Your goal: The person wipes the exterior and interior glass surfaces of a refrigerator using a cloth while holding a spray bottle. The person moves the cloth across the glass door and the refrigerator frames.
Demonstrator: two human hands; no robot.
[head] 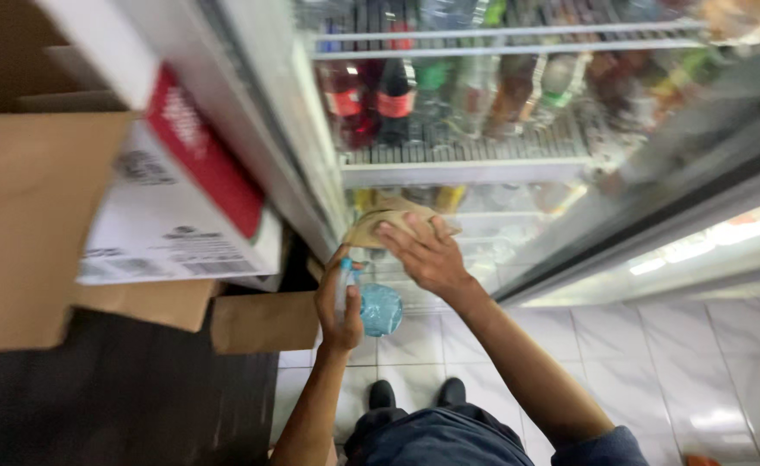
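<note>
My left hand (339, 304) grips a clear blue-tinted plastic bottle (378, 309) with a blue cap, held low in front of the open glass-door fridge (449, 173). My right hand (427, 252) presses flat on a tan cloth (380, 220) against the edge of a lower fridge shelf. Above it, a wire shelf (466, 154) carries several drink bottles, among them dark bottles with red labels (371, 99). The frame is blurred by motion.
The open glass fridge door (699, 173) swings out to the right. Cardboard boxes (43, 224) and a white-and-red carton (182, 198) are stacked at the left. A dark counter surface (113, 397) lies below them. White floor tiles (656, 371) and my shoes (414, 393) show underneath.
</note>
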